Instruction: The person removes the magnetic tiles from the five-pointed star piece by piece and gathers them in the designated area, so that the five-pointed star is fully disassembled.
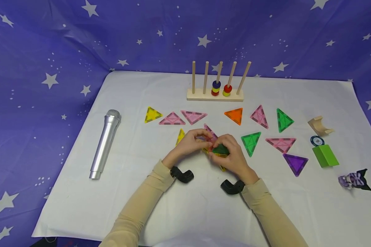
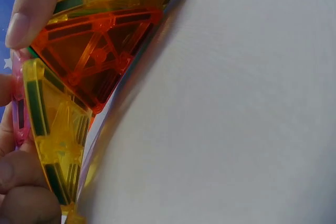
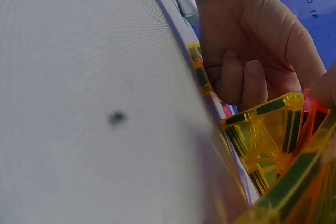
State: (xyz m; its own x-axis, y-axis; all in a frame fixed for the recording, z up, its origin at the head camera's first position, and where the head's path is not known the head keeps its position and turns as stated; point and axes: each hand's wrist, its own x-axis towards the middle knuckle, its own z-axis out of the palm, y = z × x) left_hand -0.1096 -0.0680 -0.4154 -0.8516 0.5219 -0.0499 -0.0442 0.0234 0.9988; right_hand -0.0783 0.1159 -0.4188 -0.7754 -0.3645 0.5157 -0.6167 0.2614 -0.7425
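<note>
Two beige sleeves come in from the near edge of the white sheet [image 1: 266, 219], and both hands meet at its middle over a small cluster of triangle tiles [image 1: 217, 150]. Her left hand [image 1: 190, 142] curls its fingers round the cluster's left side; the left wrist view shows a thumb pressed on a yellow tile [image 2: 58, 140] and an orange tile [image 2: 94, 56] joined at an angle. On the other side the right hand [image 1: 230, 157] grips the same cluster, fingers bent over a dark green face. A loose yellow triangle [image 1: 180, 136] lies just beside the left hand. Farther back, loose triangles in yellow, pink, orange and green lie in a row, with green, pink and purple ones to the right of the hands. Beyond them stands a wooden peg rack [image 1: 215, 94] with coloured rings on two pegs. A silver microphone [image 1: 105, 143] lies well apart on the left; a green block [image 1: 325, 155] sits far right.
</note>
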